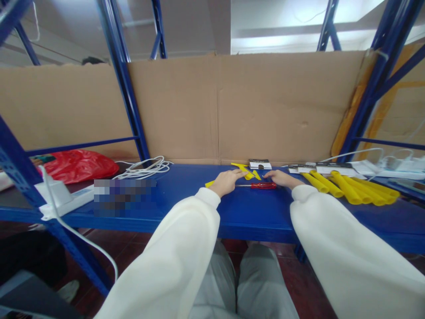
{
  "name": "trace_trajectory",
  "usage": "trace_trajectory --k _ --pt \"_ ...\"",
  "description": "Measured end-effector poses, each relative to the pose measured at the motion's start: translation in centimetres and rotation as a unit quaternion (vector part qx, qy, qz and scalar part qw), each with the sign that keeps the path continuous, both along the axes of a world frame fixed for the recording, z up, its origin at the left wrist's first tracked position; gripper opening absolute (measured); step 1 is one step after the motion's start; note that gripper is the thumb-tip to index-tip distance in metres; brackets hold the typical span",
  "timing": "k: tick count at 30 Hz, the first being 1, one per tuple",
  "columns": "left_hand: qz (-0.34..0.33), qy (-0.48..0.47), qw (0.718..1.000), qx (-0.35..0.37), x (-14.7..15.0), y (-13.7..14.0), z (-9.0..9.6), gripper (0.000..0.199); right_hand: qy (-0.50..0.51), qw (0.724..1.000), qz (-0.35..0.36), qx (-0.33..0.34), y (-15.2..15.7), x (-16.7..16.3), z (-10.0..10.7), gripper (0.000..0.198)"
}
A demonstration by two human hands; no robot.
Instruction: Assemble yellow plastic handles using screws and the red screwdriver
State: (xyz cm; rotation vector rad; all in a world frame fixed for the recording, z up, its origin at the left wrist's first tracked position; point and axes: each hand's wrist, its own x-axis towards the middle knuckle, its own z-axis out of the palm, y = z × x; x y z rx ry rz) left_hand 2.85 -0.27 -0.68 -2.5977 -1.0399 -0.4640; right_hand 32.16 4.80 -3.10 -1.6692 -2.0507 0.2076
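My left hand (229, 180) lies low over the blue shelf, fingers stretched out, with the tips touching a yellow plastic piece with a crossbar (246, 172). Another bit of yellow plastic shows to the left of that hand; whether the two are joined is hidden. A small yellow piece (256, 175) lies between my hands. My right hand (280, 178) is beside it, index finger extended, the other fingers partly curled and nothing visible in them. Just in front of both hands lies a screwdriver with a clear red handle (263, 186), its shaft pointing left.
Several yellow tubes (353, 188) lie to the right on the blue shelf (186, 190). A small black-and-white box (260, 164) is against the cardboard (175, 106). White cable (149, 167), a red plastic bag (81, 165) and a power strip (71, 201) occupy the left. Blue uprights frame the shelf.
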Motion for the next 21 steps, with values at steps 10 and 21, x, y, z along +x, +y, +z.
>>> trace_trajectory --k 10,21 --pt "-0.003 0.040 0.999 0.025 0.6 -0.3 0.0 0.066 0.126 0.991 0.044 0.022 -2.9 -3.6 2.5 0.026" --pt "-0.013 0.041 0.998 0.041 0.7 0.2 -0.3 0.064 0.231 0.967 0.087 -0.069 -4.1 -5.3 2.6 0.026"
